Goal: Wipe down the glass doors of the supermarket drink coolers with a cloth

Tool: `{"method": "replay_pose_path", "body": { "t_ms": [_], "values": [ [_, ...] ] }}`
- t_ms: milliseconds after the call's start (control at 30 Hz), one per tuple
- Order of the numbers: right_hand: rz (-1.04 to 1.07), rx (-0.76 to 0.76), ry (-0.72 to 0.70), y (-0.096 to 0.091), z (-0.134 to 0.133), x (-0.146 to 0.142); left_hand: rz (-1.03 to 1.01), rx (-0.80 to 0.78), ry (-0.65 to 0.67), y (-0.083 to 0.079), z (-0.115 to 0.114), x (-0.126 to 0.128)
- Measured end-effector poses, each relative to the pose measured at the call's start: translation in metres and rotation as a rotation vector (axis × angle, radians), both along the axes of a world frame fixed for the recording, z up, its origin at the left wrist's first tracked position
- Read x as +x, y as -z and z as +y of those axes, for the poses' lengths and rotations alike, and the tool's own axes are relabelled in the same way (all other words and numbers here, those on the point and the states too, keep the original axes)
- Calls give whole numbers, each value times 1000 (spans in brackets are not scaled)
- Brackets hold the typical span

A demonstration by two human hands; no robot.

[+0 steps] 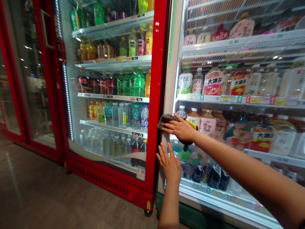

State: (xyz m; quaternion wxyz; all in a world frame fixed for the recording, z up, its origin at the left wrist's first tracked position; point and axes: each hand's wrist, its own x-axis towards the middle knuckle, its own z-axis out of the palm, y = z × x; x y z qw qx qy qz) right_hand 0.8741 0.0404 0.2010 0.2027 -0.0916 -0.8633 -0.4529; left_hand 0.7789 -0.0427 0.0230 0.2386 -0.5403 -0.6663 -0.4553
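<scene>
My right hand [182,128] reaches in from the right and presses a dark grey cloth [166,120] to the pale door frame [169,92] of the right-hand drinks fridge. Its fingers lie stretched over the cloth, and part of the cloth bunches out past the fingertips. A yellow and black piece [192,124] shows behind this hand; I cannot tell whether it belongs to the cloth. Lower down, my left hand [170,163] is open, fingers spread, at the same frame's edge, with nothing in it.
Left of the frame stands a red fridge [157,63] with shelves of bottles behind glass. Bottled teas [214,79] fill the right fridge's shelves, and flower-like decorations [188,156] show on its glass. Another red fridge [17,95] stands further left above the floor [35,190].
</scene>
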Motion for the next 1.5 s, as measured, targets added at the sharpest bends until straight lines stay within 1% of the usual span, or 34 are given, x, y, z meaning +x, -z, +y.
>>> {"method": "replay_pose_path", "body": {
  "t_ms": [67, 100, 133, 200, 267, 300, 333, 367, 400, 433, 500, 533, 567, 600, 633, 733, 767, 800, 833, 867, 900, 967, 1000, 1033, 1067, 1100, 1167, 1233, 1267, 1300, 1333, 1400, 1467, 1500],
  "values": [
    [144, -11, 57, -8, 0, 0, -9, 20, -31, 1, 0, 1],
    [181, -24, 73, -6, -1, -1, -12, 33, -49, 3, 0, 1],
    [185, -40, 75, 1, -2, -2, -13, 47, -69, 4, 0, 1],
    [121, -81, 42, 26, -4, -4, -14, 72, -106, 9, -2, 0],
    [-17, -109, -19, 54, -5, -4, -10, 92, -137, 14, -3, -2],
    [-98, -113, -50, 63, -6, -3, -7, 97, -145, 16, -4, -2],
    [-163, -109, -74, 68, -6, -2, -3, 99, -148, 18, -4, -3],
    [-195, -101, -85, 68, -6, 0, 1, 101, -146, 19, -4, -3],
    [-176, -91, -77, 63, -6, 3, 3, 103, -142, 20, -4, -2],
    [-107, -83, -48, 56, -7, 6, 6, 103, -134, 20, -4, -1],
    [120, -64, 54, 40, -8, 13, 12, 99, -116, 20, -2, 1],
    [227, -53, 105, 36, -10, 17, 14, 96, -105, 19, -1, 2],
    [298, -42, 138, 38, -11, 20, 16, 93, -95, 19, -1, 3],
    [326, -31, 144, 44, -13, 23, 19, 92, -85, 19, 0, 4],
    [310, -21, 120, 56, -14, 25, 22, 98, -81, 19, 1, 5],
    [106, -21, -34, 100, -14, 37, 27, 141, -88, 19, 2, 7],
    [30, -31, -72, 110, -13, 41, 29, 154, -88, 18, 3, 9],
    [-26, -41, -92, 114, -13, 47, 32, 161, -83, 18, 3, 10],
    [-50, -49, -89, 111, -13, 53, 35, 164, -74, 17, 3, 12],
    [-32, -49, -63, 103, -13, 60, 38, 164, -65, 16, 3, 14],
    [30, -40, -19, 90, -14, 66, 42, 163, -55, 15, 3, 16],
    [230, -1, 100, 61, -17, 79, 50, 161, -41, 13, 4, 22],
    [323, 22, 155, 50, -18, 85, 55, 159, -33, 12, 5, 24],
    [388, 42, 193, 44, -20, 90, 62, 157, -22, 12, 6, 27],
    [415, 57, 210, 45, -22, 95, 72, 153, -8, 12, 7, 30],
    [408, 64, 208, 51, -24, 99, 83, 148, 7, 12, 8, 33],
    [326, 65, 151, 78, -28, 108, 103, 133, 38, 14, 10, 38],
    [185, 54, 55, 107, -30, 119, 113, 118, 52, 16, 11, 43],
    [103, 51, 6, 116, -30, 127, 117, 110, 56, 17, 12, 45],
    [32, 50, -29, 118, -30, 135, 120, 103, 61, 17, 12, 47],
    [-13, 50, -41, 114, -29, 144, 123, 97, 67, 18, 13, 50],
    [30, 62, 27, 89, -28, 163, 129, 85, 84, 18, 15, 55],
    [221, 83, 176, 57, -28, 179, 140, 81, 102, 18, 16, 62],
    [328, 93, 250, 45, -29, 184, 146, 81, 111, 18, 18, 66]
  ]
}}
